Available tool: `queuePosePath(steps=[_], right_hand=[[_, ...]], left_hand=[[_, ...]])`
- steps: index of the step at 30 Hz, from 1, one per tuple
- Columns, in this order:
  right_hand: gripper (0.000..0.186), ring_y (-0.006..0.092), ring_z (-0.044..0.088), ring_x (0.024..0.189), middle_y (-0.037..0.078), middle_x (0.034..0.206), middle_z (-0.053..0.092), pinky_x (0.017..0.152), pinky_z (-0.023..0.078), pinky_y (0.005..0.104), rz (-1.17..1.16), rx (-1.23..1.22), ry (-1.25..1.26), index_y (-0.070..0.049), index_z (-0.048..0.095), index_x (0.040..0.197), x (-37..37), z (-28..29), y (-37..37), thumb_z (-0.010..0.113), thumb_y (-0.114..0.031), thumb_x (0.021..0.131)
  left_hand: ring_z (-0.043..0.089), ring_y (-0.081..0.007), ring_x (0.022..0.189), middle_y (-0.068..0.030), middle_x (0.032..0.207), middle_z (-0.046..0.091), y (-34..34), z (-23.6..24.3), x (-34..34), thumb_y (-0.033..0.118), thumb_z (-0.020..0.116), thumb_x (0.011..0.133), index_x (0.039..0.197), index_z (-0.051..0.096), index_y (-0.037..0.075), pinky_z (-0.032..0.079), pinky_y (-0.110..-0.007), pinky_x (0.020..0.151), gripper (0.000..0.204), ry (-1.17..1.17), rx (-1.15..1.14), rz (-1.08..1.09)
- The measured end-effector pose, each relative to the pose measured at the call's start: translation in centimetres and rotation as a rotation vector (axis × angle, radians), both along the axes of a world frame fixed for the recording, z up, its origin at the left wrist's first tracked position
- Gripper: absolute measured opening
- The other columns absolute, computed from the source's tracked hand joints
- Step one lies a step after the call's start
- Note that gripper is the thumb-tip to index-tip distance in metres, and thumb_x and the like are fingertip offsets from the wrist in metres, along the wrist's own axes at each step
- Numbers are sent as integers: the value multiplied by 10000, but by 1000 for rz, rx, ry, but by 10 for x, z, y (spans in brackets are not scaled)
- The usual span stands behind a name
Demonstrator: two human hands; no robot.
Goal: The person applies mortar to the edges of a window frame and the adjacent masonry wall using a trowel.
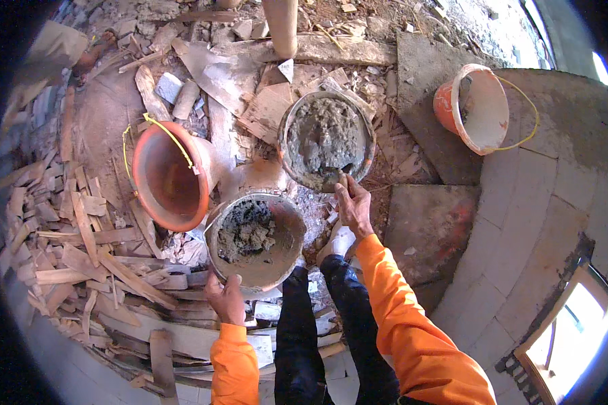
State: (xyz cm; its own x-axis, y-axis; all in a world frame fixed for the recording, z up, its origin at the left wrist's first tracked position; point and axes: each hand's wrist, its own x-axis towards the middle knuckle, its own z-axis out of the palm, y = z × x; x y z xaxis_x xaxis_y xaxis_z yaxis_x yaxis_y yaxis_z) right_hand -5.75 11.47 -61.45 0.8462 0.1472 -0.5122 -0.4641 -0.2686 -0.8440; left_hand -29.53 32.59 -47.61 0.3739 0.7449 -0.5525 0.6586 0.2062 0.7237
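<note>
My right hand (352, 208) is closed around the handle of a trowel (341, 177). The trowel's blade dips into wet grey mortar (325, 131) at the near edge of a round bucket (371, 145), which is nearly full. At its near left rim, my left hand (226, 297) grips a second bucket (285, 233), fingers outside and thumb at the edge. That bucket is smeared with grey and holds a smaller lump of mortar (250, 236). It stands close to my legs, tilted toward me.
An orange bucket (203, 196) with a yellow handle leans at the left. Another orange bucket (444, 104), whitened inside, lies tipped on the right. Broken wood strips (108, 270) pile up at left. A wooden post (280, 27) stands ahead; a block wall (520, 196) with a window curves along the right.
</note>
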Motion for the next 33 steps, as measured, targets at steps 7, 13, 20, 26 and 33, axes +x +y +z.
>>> queuePosePath(steps=[7,13,20,26,33], right_hand=[[513,58,497,595,21,863,639,537,446,228,157,-113,117,21,518,1338,3,23,-48,650,-218,903],[558,180,677,922,135,1039,702,738,560,328,504,-102,-146,-25,515,1349,8,71,-79,642,-126,815],[529,301,664,800,107,995,605,629,559,418,1233,-634,-616,-163,533,1312,-36,129,-26,644,-172,794],[563,319,656,669,126,895,593,577,545,445,1528,-662,-530,-146,467,1349,-62,155,5,615,-122,806],[475,285,680,710,198,1059,587,549,553,393,1824,-451,-692,-51,558,1251,-65,195,44,599,-126,784]], left_hand=[[585,-112,921,-60,1033,661,8,-23,17,-31,553,770,1130,615,-36,476,-273,834,365,-4,-78,27],[585,-109,816,-27,911,669,8,-57,37,-17,570,744,1026,665,-28,485,-275,767,298,-60,-111,171],[558,-98,683,-1,786,650,-13,-46,50,-21,571,724,907,670,-27,479,-265,674,208,-127,-188,287],[552,-81,683,11,769,628,-28,-19,32,-9,572,739,931,652,-13,473,-257,651,208,-74,-99,315],[484,-52,668,31,801,574,-16,0,-8,-54,528,745,1225,609,14,424,-234,598,492,-106,18,276]])
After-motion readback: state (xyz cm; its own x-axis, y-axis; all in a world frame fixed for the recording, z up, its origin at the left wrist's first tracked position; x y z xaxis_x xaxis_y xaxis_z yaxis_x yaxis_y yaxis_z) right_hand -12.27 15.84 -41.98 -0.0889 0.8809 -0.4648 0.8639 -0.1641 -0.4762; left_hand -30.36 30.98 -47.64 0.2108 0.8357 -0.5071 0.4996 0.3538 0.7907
